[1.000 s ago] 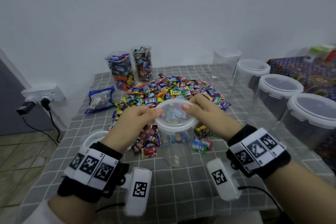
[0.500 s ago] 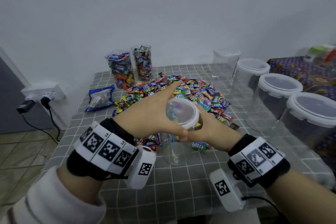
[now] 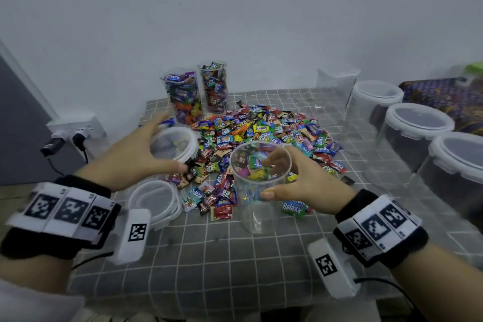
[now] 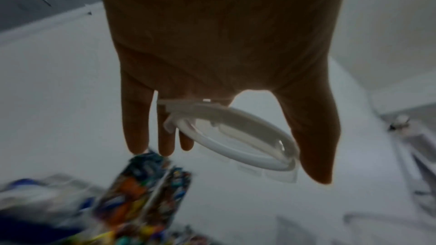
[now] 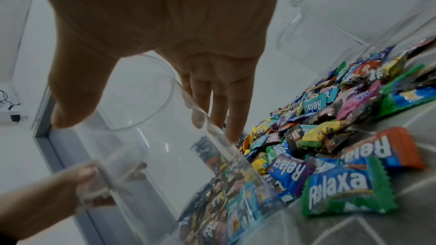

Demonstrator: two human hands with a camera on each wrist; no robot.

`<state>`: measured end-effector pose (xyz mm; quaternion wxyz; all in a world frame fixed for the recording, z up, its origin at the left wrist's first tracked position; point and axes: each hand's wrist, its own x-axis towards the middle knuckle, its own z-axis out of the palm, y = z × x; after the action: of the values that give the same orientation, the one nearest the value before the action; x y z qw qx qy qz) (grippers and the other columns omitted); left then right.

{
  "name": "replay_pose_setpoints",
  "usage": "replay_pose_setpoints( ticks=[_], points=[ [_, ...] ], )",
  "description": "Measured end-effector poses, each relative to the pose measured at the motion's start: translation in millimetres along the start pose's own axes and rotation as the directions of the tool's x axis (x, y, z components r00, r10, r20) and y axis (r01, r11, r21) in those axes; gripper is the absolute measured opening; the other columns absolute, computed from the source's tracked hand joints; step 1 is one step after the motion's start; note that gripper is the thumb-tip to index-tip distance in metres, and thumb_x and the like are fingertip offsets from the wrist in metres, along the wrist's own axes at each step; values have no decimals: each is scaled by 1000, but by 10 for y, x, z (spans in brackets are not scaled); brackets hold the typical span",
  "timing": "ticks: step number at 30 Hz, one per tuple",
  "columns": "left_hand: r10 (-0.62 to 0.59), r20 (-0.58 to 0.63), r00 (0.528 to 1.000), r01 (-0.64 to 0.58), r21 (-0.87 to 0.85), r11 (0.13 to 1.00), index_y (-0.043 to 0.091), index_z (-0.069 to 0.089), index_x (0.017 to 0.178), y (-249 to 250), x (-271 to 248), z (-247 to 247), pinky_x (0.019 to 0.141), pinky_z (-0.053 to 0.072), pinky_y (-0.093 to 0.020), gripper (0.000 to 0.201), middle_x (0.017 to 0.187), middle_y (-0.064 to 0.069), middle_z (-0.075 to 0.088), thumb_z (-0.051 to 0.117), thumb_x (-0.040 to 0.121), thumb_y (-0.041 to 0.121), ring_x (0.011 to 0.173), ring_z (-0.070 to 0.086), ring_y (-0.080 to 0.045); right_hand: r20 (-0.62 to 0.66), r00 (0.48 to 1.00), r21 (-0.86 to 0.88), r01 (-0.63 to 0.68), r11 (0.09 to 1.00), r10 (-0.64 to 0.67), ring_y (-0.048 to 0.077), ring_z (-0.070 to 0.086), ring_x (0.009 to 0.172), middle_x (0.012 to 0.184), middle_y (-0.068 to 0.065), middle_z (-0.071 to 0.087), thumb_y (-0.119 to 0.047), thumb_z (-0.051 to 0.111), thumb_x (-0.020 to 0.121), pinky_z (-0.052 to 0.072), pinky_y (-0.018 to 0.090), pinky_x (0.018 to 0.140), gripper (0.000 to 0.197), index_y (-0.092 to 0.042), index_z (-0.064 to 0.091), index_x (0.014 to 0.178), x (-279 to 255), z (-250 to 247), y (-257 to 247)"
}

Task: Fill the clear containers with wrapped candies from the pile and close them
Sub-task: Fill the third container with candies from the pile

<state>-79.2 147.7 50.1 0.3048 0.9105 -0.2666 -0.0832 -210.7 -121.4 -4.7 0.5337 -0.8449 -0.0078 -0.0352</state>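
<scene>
Fingers [image 3: 274, 162] beside green "Relaxa" candy [image 3: 294, 208]

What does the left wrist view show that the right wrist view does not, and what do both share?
Left wrist only: the round lid held in the left hand, thumb on one edge, fingers on the other, and two blurred candy-filled jars beyond it.

Right wrist only: the right hand gripping the open clear container, and the candy pile spread on the tablecloth with "Relaxa" wrappers readable.

Both: a hand holding a clear plastic piece, wrapped candies and the white wall.
</scene>
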Motion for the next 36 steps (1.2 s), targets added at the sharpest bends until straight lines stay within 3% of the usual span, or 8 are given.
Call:
replay_pose_setpoints(
  ticks=[4,8,14,17,19,22,27,36],
  points=[
    [-143,159,977,116,169,979,28,8,151,-418,-22,133,110,29,-32,145,155,0,25,69,31,82,137,32,-17,6,1000,-13,-10,1000,10,-1,58,104,112,-14,59,-47,83,50,47,24,92,77,-27,48,116,38,38,-2],
    [-290,210,934,208,341,917,25,0,152,-715,-31,332,109,31,-34,133,155,-7,25,81,52,59,136,35,-23,21,999,-21,-24,999,24,-5,56,103,111,-15,58,-35,84,60,45,18,89,66,-23,47,115,56,49,-48],
    [-293,181,939,163,517,841,26,-8,150,-715,-28,431,106,36,-38,130,154,-4,21,80,60,55,134,35,-25,17,1000,-39,-23,999,24,1,56,108,113,-15,58,-45,79,53,45,33,99,72,-24,47,115,58,47,-47],
    [-318,240,917,139,555,820,28,-13,149,-666,-67,397,106,37,-38,138,155,-1,19,74,51,71,134,34,-22,53,998,-53,-25,998,28,-2,54,108,114,-18,55,-52,84,55,44,30,99,76,-32,43,115,63,42,-19],
    [-316,298,901,111,545,831,28,-18,148,-615,-92,331,110,32,-37,156,157,-1,13,50,26,98,138,27,-22,94,995,-74,-34,997,41,-8,50,110,117,-23,52,-57,79,54,44,23,95,74,-42,38,115,57,16,5],
    [-272,308,912,84,509,857,28,-22,147,-515,-80,246,116,21,-39,159,159,1,-1,25,15,105,145,11,-20,234,968,-154,-53,987,89,-18,43,112,122,-28,45,-30,81,68,39,9,86,79,-45,28,125,71,-103,68],
    [-192,309,932,36,447,894,32,-16,148,-190,115,172,117,12,-39,144,159,2,-7,33,31,101,146,0,-18,152,973,-392,-100,915,172,22,44,128,145,2,37,-27,72,69,42,38,103,89,-24,22,143,281,-307,176],
    [-127,324,938,-43,469,882,30,-4,151,204,1063,508,117,20,-45,121,159,-2,3,63,60,73,145,12,-23,5,977,-663,-155,733,212,25,26,139,154,7,23,-56,67,76,27,43,113,99,-21,11,150,896,-358,312]
  ],
)
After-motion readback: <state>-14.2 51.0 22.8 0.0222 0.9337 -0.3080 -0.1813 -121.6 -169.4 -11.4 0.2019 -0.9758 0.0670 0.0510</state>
